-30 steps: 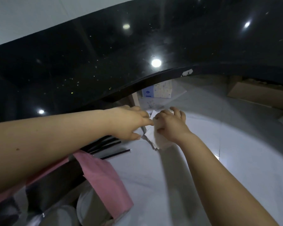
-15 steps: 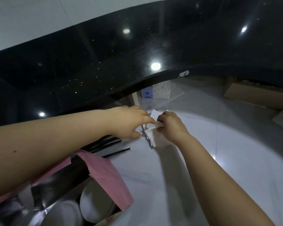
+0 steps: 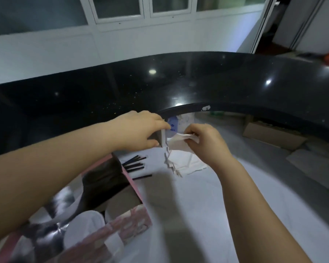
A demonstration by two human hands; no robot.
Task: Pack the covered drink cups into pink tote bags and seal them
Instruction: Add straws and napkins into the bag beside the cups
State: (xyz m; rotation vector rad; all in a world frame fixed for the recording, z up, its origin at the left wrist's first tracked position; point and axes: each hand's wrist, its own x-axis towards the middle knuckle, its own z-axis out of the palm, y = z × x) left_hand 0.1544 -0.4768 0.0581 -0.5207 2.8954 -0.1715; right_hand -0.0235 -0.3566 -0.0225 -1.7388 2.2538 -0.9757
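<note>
The pink bag [image 3: 130, 223], lined with silver foil, stands open at the lower left on the white tabletop [image 3: 179, 215]. Two white-covered cups [image 3: 84, 227] sit upright inside it, side by side.

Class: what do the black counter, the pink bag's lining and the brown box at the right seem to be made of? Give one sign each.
Black counter: polished stone, perhaps granite; it mirrors lamps and shows pale flecks. Bag lining: probably metallic foil; silvery, shiny, creased. Box: cardboard, judging by its plain brown, matt face.
</note>
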